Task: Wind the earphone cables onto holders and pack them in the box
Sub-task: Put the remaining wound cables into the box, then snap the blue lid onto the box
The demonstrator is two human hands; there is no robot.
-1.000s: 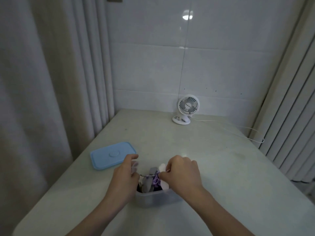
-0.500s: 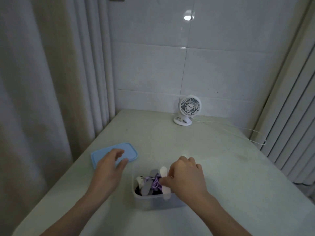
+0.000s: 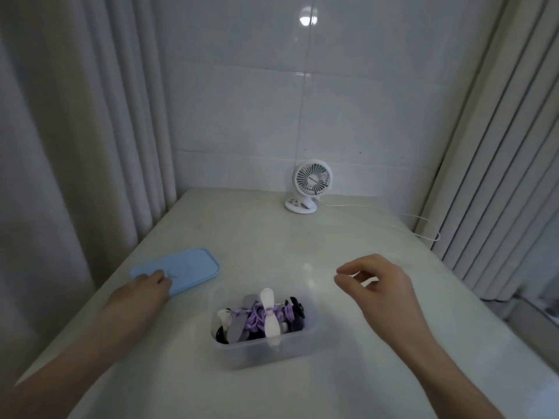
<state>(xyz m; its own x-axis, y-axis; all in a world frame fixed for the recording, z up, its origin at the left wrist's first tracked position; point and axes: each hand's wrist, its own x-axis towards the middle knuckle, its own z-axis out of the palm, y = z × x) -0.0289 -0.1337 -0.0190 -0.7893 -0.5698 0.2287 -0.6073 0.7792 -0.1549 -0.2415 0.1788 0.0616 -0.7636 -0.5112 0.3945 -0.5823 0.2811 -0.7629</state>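
A clear plastic box (image 3: 257,350) stands on the table in front of me. Inside it lie several wound earphone cables on holders: a white holder (image 3: 270,316) with purple cable (image 3: 255,317), a grey holder (image 3: 239,326), and dark ones at the right end. The blue lid (image 3: 190,267) lies flat to the box's left. My left hand (image 3: 142,293) rests on the lid's near corner, fingers curled over its edge. My right hand (image 3: 378,282) hovers to the right of the box, fingers apart and empty.
A small white desk fan (image 3: 308,184) stands at the back of the table (image 3: 302,243), with its white cord (image 3: 417,220) running to the right edge. Curtains hang on the left and vertical blinds on the right.
My right hand let go of the white holder and lifted out of the box to the right. My left hand moved from the box onto the blue lid.
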